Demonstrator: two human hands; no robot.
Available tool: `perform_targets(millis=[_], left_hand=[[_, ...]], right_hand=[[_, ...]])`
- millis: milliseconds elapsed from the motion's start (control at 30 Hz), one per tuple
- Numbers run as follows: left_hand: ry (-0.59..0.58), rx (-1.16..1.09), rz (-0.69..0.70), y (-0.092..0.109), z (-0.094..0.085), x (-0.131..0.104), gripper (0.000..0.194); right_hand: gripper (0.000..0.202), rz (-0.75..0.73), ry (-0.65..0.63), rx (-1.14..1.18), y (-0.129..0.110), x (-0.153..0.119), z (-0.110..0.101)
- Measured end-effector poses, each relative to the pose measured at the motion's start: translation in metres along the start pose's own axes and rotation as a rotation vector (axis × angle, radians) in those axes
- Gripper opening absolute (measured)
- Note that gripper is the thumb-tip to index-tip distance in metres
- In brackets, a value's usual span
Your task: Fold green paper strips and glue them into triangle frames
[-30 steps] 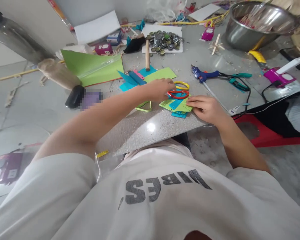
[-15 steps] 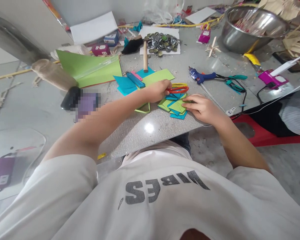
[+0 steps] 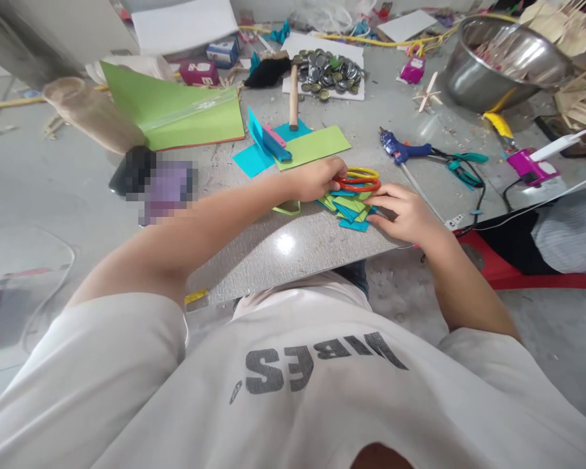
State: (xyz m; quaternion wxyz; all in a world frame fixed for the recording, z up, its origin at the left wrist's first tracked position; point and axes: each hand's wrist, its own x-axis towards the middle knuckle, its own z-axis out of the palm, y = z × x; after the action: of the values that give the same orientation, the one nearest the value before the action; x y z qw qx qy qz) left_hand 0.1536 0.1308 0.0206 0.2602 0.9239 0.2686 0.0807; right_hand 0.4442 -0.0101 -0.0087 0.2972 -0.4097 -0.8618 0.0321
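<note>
Scissors with red and yellow ring handles [image 3: 364, 179] are over a small pile of folded green and blue paper pieces [image 3: 350, 208] near the table's front edge. My left hand [image 3: 325, 177] is closed around the left side of the red ring. At the pile's right side, my right hand [image 3: 399, 212] touches the papers with its fingers apart. A green strip [image 3: 331, 147] and blue paper [image 3: 254, 161] lie behind my left hand, with a blue tool [image 3: 277, 147] on top. A small green folded loop [image 3: 289, 208] is beneath my left wrist.
A wooden stick [image 3: 293, 98] lies by a heap of bottle caps [image 3: 329, 70]. Behind my right hand are a blue glue gun [image 3: 403, 150], teal pliers [image 3: 463, 170] and a steel bowl [image 3: 508, 62]. Green sheet [image 3: 190, 117] and a dark bottle [image 3: 137, 170] stand left.
The view has shifted slightly. My right fingers have spread and moved a little off the top of the pile. A blue paper piece behind my left hand now sticks up.
</note>
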Motion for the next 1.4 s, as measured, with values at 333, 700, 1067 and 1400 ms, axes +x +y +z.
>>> perform_targets(millis=[333,700,1067,1400], left_hand=[[0.03,0.096,-0.022,0.014,0.004,-0.003,0.037],[0.019,0.093,0.002,0.015,0.002,-0.008,0.041],[0.09,0.089,0.143,0.001,-0.033,-0.043,0.051],[0.669,0.246,-0.099,0.005,-0.113,-0.201,0.028]], right_hand=[[0.06,0.047,-0.078,-0.104,-0.002,0.003,-0.003],[0.07,0.058,-0.025,-0.35,-0.009,0.006,0.004],[0.08,0.086,0.061,-0.246,-0.01,0.003,0.001],[0.045,0.209,0.01,-0.12,-0.026,0.085,-0.013]])
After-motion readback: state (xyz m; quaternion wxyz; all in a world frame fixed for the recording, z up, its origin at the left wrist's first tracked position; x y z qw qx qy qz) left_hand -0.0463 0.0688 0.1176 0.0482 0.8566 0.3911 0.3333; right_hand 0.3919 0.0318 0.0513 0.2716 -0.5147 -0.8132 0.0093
